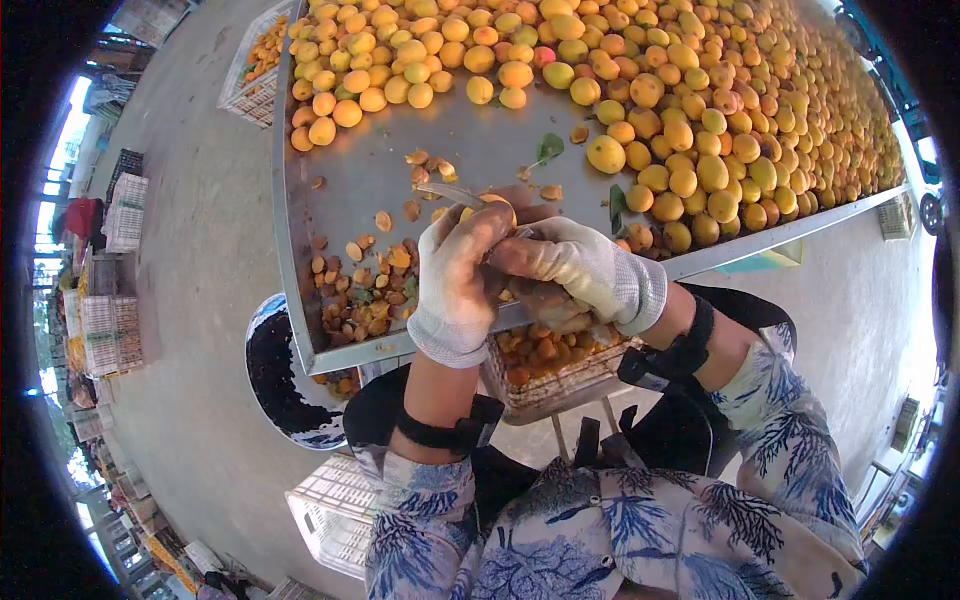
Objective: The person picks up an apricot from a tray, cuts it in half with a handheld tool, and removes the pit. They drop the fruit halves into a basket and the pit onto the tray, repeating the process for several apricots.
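My left hand [458, 275], in a stained white glove, is closed around an apricot [497, 208] above the metal table [380, 170]. A thin curved blade [450, 193] sticks out to the left by its fingers; which hand holds it is hard to tell. My right hand [570, 262], gloved too, presses against the left one with its fingers bent, and what lies inside it is hidden. Halved pieces and pits [365, 285] lie on the table left of my hands. Under my hands, a crate [540, 385] holds cut orange fruit.
Whole apricots [690, 120] cover the back and right of the table. A basin [290, 385] with dark contents stands below the table's left corner. White crates [335, 510] [262, 65] stand on the floor. More crates [112, 335] line the far left.
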Demonstrator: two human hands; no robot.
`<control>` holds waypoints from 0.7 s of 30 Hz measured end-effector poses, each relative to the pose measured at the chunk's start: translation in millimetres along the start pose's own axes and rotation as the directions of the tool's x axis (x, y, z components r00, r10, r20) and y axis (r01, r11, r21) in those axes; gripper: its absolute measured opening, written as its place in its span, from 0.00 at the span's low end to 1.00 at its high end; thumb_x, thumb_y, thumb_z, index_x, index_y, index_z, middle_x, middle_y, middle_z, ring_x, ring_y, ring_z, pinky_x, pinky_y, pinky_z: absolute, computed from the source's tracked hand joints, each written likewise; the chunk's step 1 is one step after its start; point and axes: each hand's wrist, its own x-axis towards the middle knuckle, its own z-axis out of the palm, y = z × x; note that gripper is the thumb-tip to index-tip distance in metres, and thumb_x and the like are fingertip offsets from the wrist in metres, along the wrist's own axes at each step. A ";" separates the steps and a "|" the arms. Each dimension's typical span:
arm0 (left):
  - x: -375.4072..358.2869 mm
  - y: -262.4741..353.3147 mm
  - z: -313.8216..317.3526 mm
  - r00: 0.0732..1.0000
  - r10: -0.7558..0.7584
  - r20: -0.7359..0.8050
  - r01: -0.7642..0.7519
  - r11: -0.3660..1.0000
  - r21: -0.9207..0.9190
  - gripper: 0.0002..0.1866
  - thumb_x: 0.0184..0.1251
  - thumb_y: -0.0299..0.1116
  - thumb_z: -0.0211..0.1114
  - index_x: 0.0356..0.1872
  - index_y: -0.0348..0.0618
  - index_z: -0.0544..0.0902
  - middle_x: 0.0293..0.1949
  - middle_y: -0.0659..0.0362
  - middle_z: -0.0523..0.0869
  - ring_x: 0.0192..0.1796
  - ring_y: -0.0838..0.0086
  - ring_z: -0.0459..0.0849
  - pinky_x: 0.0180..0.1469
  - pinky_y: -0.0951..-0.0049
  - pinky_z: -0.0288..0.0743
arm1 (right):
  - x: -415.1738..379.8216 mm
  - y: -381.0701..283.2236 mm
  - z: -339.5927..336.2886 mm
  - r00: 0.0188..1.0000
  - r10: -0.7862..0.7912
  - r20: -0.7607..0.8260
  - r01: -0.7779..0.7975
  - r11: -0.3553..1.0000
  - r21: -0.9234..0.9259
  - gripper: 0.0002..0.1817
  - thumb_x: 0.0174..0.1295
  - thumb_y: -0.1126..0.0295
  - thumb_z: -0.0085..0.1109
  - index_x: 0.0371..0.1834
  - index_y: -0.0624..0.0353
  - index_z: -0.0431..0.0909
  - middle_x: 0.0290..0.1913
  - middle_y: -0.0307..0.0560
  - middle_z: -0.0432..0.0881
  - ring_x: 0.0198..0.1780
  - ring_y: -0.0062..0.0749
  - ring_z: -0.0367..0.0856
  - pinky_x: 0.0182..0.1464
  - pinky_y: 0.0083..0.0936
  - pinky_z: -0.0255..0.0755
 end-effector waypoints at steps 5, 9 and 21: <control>0.9 23.0 6.8 0.997 -0.074 -0.001 0.071 0.971 -0.229 0.18 0.68 0.36 0.58 0.50 0.30 0.79 0.46 0.46 0.85 0.49 0.60 0.85 0.53 0.62 0.79 | -10.8 -20.5 16.2 0.996 -0.088 -0.022 0.085 0.991 -0.101 0.17 0.65 0.52 0.61 0.34 0.56 0.77 0.17 0.32 0.67 0.14 0.16 0.62 0.15 0.18 0.52; 8.2 28.6 -10.6 0.958 -0.094 -0.273 -0.043 0.889 -0.457 0.24 0.67 0.41 0.59 0.56 0.32 0.75 0.46 0.45 0.85 0.50 0.52 0.84 0.55 0.56 0.77 | -16.0 -16.3 1.6 0.919 -0.353 -0.175 0.156 0.735 -0.660 0.12 0.61 0.68 0.65 0.44 0.62 0.83 0.33 0.38 0.85 0.35 0.17 0.79 0.40 0.21 0.75; -4.5 11.7 10.9 0.996 -0.021 0.082 0.009 0.990 0.140 0.21 0.71 0.34 0.56 0.59 0.31 0.73 0.41 0.60 0.83 0.40 0.79 0.81 0.42 0.79 0.74 | -20.7 -28.9 -5.1 0.816 -0.578 -0.007 0.415 0.593 -0.690 0.21 0.54 0.74 0.59 0.54 0.62 0.77 0.34 0.50 0.83 0.36 0.29 0.80 0.43 0.28 0.75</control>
